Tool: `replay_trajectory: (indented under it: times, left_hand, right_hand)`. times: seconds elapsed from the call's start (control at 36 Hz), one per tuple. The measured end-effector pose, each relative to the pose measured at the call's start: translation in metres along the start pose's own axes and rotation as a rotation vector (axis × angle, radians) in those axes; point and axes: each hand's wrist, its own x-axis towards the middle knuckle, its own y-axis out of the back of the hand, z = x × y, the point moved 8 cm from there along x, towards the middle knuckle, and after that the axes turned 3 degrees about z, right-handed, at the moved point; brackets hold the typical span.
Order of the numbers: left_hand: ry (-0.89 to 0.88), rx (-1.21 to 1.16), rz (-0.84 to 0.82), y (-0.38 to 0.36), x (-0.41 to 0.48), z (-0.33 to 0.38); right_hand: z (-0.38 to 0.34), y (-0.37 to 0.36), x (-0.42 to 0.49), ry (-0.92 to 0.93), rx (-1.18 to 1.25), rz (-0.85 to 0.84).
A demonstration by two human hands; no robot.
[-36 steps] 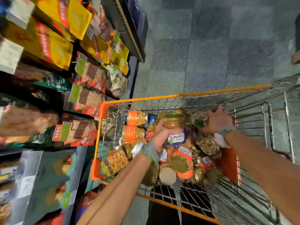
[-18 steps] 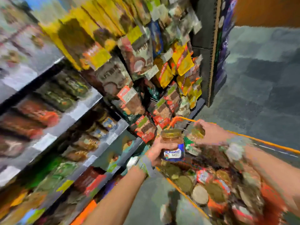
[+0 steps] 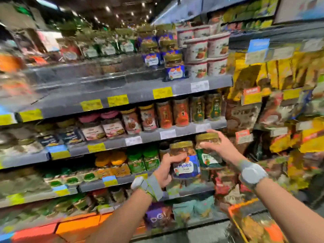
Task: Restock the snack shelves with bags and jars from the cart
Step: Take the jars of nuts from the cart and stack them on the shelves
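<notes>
The blue-labelled jar [image 3: 185,162] and the green-labelled jar [image 3: 208,151], down in the cart [image 3: 245,204] a second ago, are now raised before the shelves [image 3: 150,137], ready for placing. There are two jars, one per hand: the left hand [image 3: 164,170] grips the blue one, the right hand [image 3: 221,148] the green one. Matching blue jars [image 3: 175,71] on the upper shelf are too blurred to count.

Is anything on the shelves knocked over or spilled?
Nothing stands out. The shelf jars stand upright in rows, and nothing looks spilled. The left hand holds a blue-label jar, the right hand a green-label jar. The picture is blurry, so small damage could hide.
</notes>
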Motion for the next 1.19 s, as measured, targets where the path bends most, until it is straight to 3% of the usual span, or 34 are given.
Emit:
replay_trajectory:
  times: [0.22,0.42,0.78,0.94,1.19]
  left_hand:
    - [-0.204,0.136,0.061,0.102,-0.034,0.105]
    - [-0.341,0.121,0.257,0.15,-0.037,0.19]
    - [-0.652,0.497,0.32,0.105,0.028,0.363]
    - [-0.649,0.776,0.468,0.092,0.094,0.388]
    - [-0.593,0.862,0.533,0.101,0.159,0.368]
  right_hand:
    - [-0.07,-0.119,0.023,0.084,0.105,-0.044]
    - [-0.13,-0.169,0.04,0.2,0.184,-0.079]
    - [-0.216,-0.136,0.087,0.355,0.176,-0.074]
    - [-0.245,-0.119,0.122,0.429,0.179,-0.066]
    - [-0.258,-0.109,0.149,0.473,0.195,-0.121]
